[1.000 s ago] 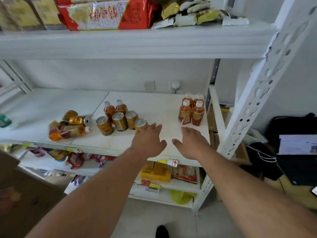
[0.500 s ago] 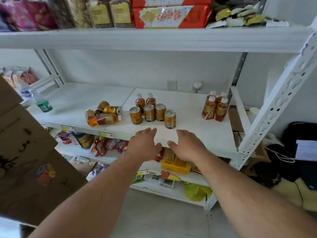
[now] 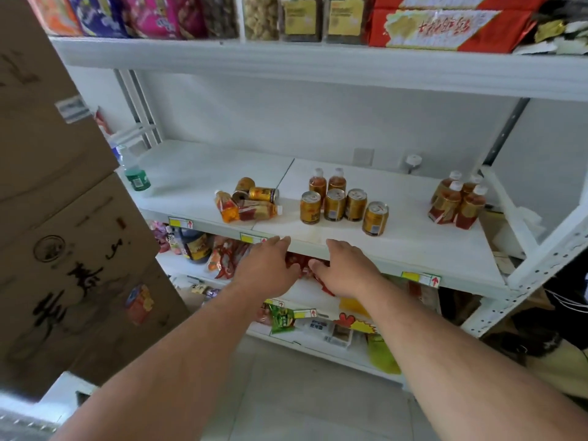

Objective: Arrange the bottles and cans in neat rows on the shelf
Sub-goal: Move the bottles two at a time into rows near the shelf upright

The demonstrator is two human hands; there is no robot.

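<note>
On the white shelf (image 3: 413, 246) several gold cans (image 3: 343, 206) stand upright in a row, with two amber bottles (image 3: 327, 184) behind them. To their left a heap of tipped cans and bottles (image 3: 248, 203) lies on its side. A cluster of several upright amber bottles (image 3: 456, 202) stands at the right end. My left hand (image 3: 265, 268) and my right hand (image 3: 345, 270) hover side by side at the shelf's front edge, palms down, fingers apart, holding nothing and touching no can.
Stacked cardboard boxes (image 3: 57, 218) fill the left side close to me. A green-labelled bottle (image 3: 135, 175) stands at the shelf's far left. Snack packs crowd the shelf above (image 3: 318, 17) and the lower shelves (image 3: 222, 259). A white perforated upright (image 3: 541, 268) bounds the right.
The view has swung left and pulled back, bringing the cardboard boxes in. Both hands have drawn back from over the shelf surface to its front edge, still empty.
</note>
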